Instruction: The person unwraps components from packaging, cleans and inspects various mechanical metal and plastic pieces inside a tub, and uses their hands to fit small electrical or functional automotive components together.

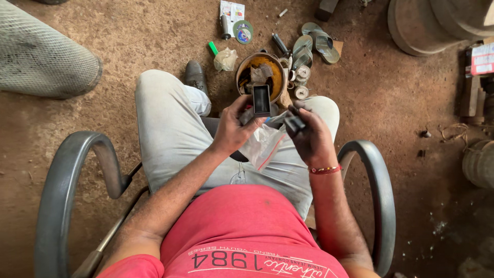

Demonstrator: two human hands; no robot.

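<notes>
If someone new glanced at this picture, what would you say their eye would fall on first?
First the two hands at centre: the left hand holds up a small black box, and the right hand grips a smaller dark part above a clear plastic bag on the lap. Next, the round tin with an orange inside on the dirt floor, just beyond the knees.

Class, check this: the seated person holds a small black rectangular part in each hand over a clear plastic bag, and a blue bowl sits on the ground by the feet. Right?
Not quite. The bowl is orange-yellow inside, not blue, as the head view shows. The left hand and right hand do each hold a black part over the clear plastic bag.
</notes>
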